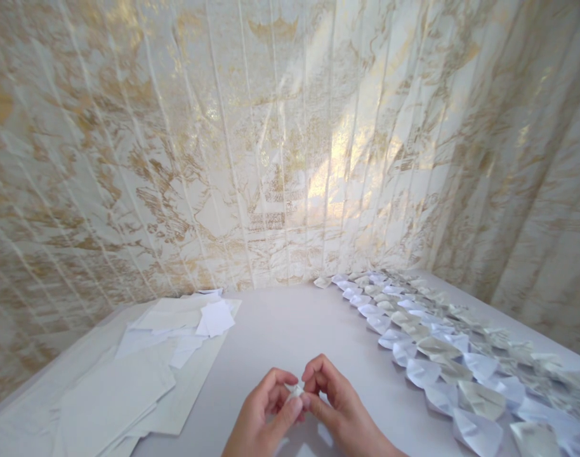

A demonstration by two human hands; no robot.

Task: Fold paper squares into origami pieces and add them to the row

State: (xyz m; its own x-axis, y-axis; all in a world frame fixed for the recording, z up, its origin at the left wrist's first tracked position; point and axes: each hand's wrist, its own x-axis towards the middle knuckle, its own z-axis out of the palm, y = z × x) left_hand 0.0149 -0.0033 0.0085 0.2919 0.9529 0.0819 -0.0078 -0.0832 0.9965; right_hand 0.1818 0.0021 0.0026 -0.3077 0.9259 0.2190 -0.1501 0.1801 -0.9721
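Note:
Between my two hands, low over the front middle of the table, is a small folded piece of white paper (296, 391). My left hand (270, 406) pinches it from the left, thumb on the near side and fingers curled behind. From the right, my right hand (332, 397) closes on it with thumb and bent fingers. Most of the paper is hidden by the fingertips, so its exact shape cannot be made out. To the right lie rows of folded white and greyish paper pieces (422, 371).
Flat paper sheets (113, 397) of differing sizes lie piled at the left, with small white squares (216, 318) on top. The pale table (275, 324) ends against a gold-patterned white curtain (233, 158) behind and at the right.

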